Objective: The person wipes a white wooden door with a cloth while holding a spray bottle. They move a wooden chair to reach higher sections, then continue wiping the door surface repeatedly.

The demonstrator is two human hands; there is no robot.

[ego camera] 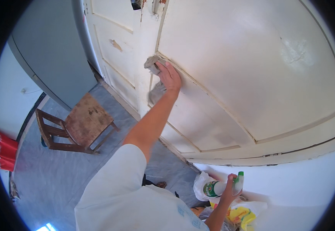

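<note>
My left hand [170, 76] presses a crumpled grey cloth [153, 63] against a white panelled wooden door [213, 57], at the corner of its large panel's moulding. Part of the cloth hangs below the fingers. Low on the right, my right hand [231, 189] grips a spray bottle [220, 187] by its neck, near the green and clear trigger head. The bottle is white with a green label that bears writing, and it is tilted sideways. A metal handle [154, 11] is fixed near the door's top edge in view. The paint is chipped in places.
A worn wooden chair [89, 121] stands on the grey floor at the left, near a grey-blue door panel [52, 52]. White and yellow plastic bags [242, 215] lie below my right hand. A red cloth or sheet [4, 148] is at the far left.
</note>
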